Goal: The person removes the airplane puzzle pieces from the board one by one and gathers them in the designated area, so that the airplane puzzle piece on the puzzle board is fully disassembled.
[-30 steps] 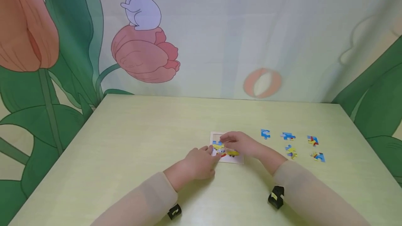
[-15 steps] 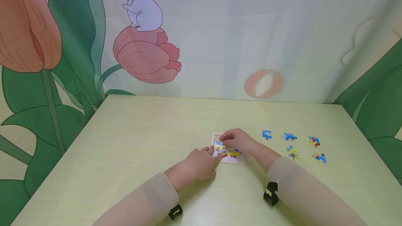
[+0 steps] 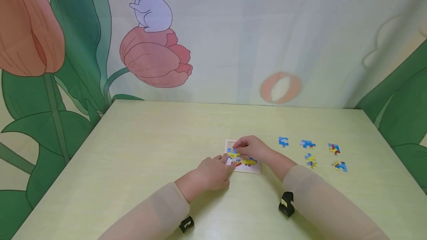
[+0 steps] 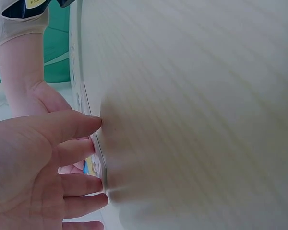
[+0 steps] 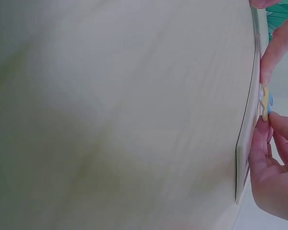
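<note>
A small jigsaw tray [image 3: 250, 170] with a pale rim lies on the table, partly filled with a yellow, blue and red picture. My right hand [image 3: 253, 148] reaches over it from the right. Its thumb and index finger pinch a yellow and blue puzzle piece [image 5: 265, 103], low over the tray; whether it sits flush cannot be seen. My left hand [image 3: 213, 175] rests at the tray's near left edge, fingers extended. One of its fingertips is at the piece's other end in the right wrist view. The hands hide part of the picture.
Right of the tray lie several loose puzzle pieces, among them a blue one [image 3: 283, 142], a red and yellow one [image 3: 334, 149] and a yellow one [image 3: 311, 160]. A curtain [image 3: 217, 40] printed with flowers hangs behind the table's far edge.
My right hand's fingers have drawn together at the puzzle piece, and the right forearm has shifted a little left. The left hand has stayed at the tray.
</note>
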A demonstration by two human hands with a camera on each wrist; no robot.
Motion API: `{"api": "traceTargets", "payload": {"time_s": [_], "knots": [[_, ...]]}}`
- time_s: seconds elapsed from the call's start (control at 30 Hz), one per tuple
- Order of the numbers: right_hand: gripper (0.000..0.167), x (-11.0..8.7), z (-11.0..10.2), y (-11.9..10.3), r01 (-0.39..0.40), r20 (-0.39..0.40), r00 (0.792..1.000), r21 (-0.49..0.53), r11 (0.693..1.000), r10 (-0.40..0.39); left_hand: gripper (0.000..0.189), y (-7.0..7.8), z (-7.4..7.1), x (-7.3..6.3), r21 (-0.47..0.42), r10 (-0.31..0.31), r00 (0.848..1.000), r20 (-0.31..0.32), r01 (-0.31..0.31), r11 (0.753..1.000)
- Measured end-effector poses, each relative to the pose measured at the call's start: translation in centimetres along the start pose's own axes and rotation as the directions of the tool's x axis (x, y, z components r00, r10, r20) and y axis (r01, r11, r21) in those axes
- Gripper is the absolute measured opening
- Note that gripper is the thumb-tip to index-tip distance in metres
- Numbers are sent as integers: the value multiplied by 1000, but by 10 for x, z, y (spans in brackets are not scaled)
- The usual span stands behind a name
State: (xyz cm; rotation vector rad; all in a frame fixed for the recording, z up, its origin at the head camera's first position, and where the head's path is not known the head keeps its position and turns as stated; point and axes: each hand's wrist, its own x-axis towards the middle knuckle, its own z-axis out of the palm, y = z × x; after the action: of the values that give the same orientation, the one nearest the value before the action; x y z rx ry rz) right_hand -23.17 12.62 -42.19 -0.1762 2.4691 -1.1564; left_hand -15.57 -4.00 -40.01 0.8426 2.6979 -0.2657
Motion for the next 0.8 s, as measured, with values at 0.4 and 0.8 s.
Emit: {"api": "traceTargets", "payload": {"time_s": [0.4,0.8], "knots": [[13,-3,-2,-3,-37,11,999,35,999,36,53,0,-2,1,6,8,1000,-9,-8,1000],[14,-3,-2,-2,-71,18,997,99,993,70,54,0,-4,0,0,0,1000,19,0,1000]]}}
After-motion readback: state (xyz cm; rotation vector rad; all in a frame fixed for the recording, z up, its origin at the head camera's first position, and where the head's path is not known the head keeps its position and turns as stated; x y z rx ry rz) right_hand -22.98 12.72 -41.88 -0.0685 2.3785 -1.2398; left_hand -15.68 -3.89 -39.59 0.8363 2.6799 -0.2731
